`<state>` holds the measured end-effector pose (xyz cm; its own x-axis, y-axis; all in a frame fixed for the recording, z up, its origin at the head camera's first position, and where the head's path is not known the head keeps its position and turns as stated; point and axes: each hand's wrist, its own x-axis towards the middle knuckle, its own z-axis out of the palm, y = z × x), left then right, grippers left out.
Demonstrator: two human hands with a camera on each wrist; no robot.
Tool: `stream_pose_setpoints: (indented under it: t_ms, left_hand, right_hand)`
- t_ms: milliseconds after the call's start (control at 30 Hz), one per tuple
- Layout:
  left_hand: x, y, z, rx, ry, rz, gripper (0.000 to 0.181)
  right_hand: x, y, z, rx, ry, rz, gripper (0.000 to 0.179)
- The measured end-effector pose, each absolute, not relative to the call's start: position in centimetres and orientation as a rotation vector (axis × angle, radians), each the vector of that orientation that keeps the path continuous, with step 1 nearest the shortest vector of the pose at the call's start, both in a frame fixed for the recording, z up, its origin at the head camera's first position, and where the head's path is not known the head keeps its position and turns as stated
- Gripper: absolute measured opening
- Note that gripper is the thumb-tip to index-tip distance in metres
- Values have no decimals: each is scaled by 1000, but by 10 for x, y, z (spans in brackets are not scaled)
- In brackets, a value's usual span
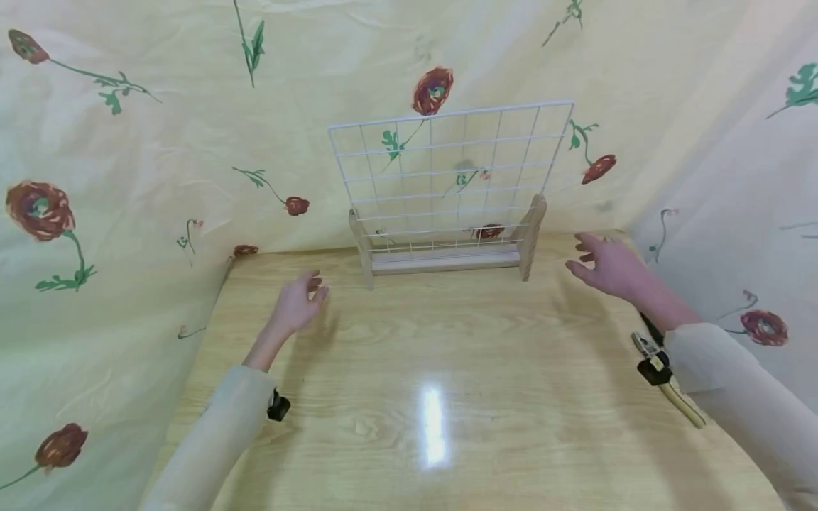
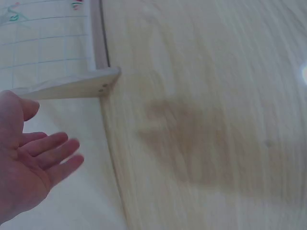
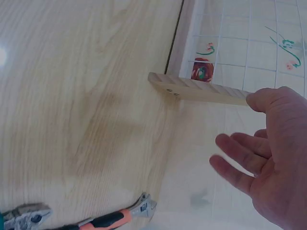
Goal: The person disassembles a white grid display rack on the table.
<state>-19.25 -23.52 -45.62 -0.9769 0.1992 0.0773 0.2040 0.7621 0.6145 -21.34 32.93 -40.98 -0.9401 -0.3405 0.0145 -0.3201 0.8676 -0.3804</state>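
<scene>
A white wire grid rack [image 1: 447,174] on a wooden stand [image 1: 447,261] stands upright at the back of the table. Off its left side hovers my left hand [image 1: 297,301], fingers loosely bent and holding nothing. My right hand [image 1: 607,266] is off the right side, likewise without anything in it, its fingers spread. Seen from the left wrist, the left hand [image 2: 33,163] is near the stand's side board [image 2: 72,86]. In the right wrist view, the thumb of the right hand [image 3: 273,158] overlaps the end of the other side board [image 3: 201,90].
Pliers [image 1: 667,380] lie at the table's right, partly under the right sleeve. An adjustable wrench [image 3: 115,218] with an orange and black handle lies near that edge, beside the grey head of another tool [image 3: 29,218]. Flowered cloth [image 1: 160,142] hangs behind and at both sides.
</scene>
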Motion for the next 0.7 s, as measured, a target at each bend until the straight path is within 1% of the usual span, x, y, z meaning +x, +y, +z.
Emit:
stream_pose_setpoints:
  t_ms: [100, 167, 267, 433, 567, 700]
  left_hand:
    - [-211, -222, -449, -268, -2855, -1204, 41]
    - [-225, -213, -443, -212, -2807, -1293, 40]
    - [-244, -202, -436, -126, -2735, -1406, 44]
    - [-264, -192, -427, -58, -2668, -1511, 51]
    - [-270, -186, -423, -80, -2663, -1572, 54]
    - [-274, -181, -423, -75, -2665, -1590, 55]
  right_hand:
    - [-225, 325, -409, -504, 2972, -784, 52]
    - [-233, 320, -408, -480, 3003, -863, 45]
    - [-244, 311, -406, -439, 3023, -948, 40]
    - [-254, 300, -405, -397, 2954, -1138, 42]
    - [-261, 300, -404, -359, 2886, -1306, 44]
    - [-270, 301, -402, -336, 2857, -1330, 46]
